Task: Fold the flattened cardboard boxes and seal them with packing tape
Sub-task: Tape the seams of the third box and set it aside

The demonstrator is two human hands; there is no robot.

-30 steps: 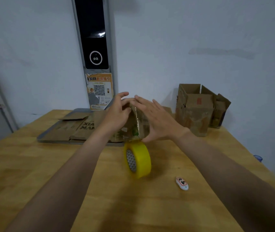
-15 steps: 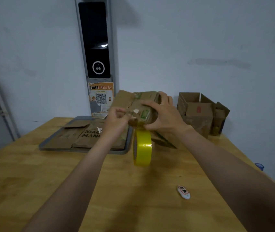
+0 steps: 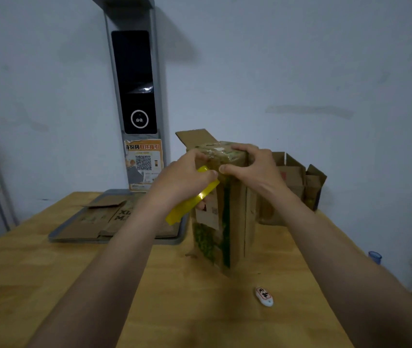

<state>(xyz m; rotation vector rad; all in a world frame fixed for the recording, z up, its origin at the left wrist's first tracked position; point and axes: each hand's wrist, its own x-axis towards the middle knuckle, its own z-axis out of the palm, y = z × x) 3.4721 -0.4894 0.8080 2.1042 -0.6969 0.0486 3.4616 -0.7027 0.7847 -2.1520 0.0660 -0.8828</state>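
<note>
My left hand point(image 3: 187, 174) holds the tape roll point(image 3: 191, 197), right hand point(image 3: 252, 167) clamps the upright box point(image 3: 225, 209); tape could wrinkle if my grip slips.

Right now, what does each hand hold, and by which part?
Left hand: yellow tape roll, by its upper rim. Right hand: upright cardboard box, at its top end.

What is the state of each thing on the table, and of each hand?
Cardboard box: upright, one top flap raised.
Yellow tape roll: lifted, tilted, in left hand.
Right hand: gripping box top.
Flattened boxes: flat on grey tray.
Open boxes: standing by wall.
</note>
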